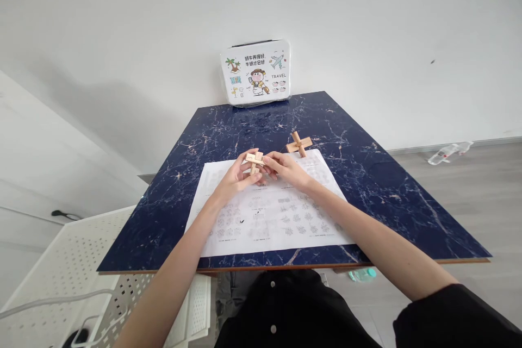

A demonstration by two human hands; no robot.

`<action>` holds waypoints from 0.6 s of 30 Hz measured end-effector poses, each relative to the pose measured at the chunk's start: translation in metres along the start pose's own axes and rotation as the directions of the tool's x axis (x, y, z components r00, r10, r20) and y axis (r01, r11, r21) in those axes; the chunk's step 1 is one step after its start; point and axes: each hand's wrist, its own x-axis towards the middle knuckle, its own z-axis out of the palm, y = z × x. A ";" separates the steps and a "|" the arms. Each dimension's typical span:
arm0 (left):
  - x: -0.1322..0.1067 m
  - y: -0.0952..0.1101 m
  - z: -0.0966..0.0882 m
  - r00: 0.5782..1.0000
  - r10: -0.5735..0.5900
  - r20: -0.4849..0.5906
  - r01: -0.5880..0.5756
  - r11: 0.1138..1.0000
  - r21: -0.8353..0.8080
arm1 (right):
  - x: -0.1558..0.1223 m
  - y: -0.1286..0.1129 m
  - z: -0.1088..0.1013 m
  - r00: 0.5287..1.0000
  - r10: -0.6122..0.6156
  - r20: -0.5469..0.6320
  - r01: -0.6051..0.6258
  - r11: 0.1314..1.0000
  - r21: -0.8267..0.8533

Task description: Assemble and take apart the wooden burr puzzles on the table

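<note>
Both hands meet over a printed sheet of paper [261, 228] around a small wooden burr puzzle [255, 159] of several light blocks. My left hand [236, 174] curls round its left side, thumb in front and fingers behind. From the right, my right hand [285, 167] pinches its edge between thumb and fingers. How the inner blocks fit together is partly hidden by the fingers. Just beyond my right hand, a second wooden burr puzzle [299, 144], shaped like a cross, stands at the sheet's far edge. Rows of small assembly drawings cover the paper.
A dark blue marbled table [228, 133] carries everything. At its far edge a white cartoon case [256, 73] leans against the wall. White perforated shelving [69, 261] stands at the left. Plastic bottles lie on the floor, a clear one [444, 153] at right and a green-capped one [362, 274] below.
</note>
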 end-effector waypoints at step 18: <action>0.012 -0.009 -0.012 0.845 -0.208 -0.493 0.020 0.933 -0.360 | -0.004 0.018 0.001 0.974 -0.216 0.073 0.221 0.817 -0.532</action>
